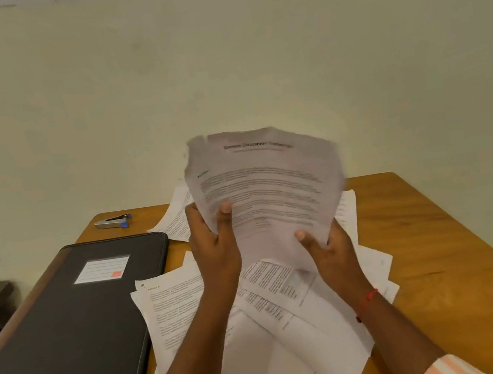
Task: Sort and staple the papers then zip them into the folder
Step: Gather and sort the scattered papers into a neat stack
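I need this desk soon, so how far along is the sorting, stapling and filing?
Done: nothing finished shows, no stapled set in sight. In hand: the left hand and right hand hold a bunch of sheets over the table. Left: loose papers lie scattered below, the stapler sits untouched at the far corner, and the black folder lies closed, so most sorting, all stapling and zipping remain.

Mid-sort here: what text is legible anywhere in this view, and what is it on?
"Sample": heading start on the held sheets, pinched by left hand and right hand; the rest is motion-blurred.
"Section": heading on a loose sheet on the table; following character unclear.
Folder label: ruled lines, orange square, no readable words.
Body text on all papers: too small or blurred.
Stapler: no readable marking.
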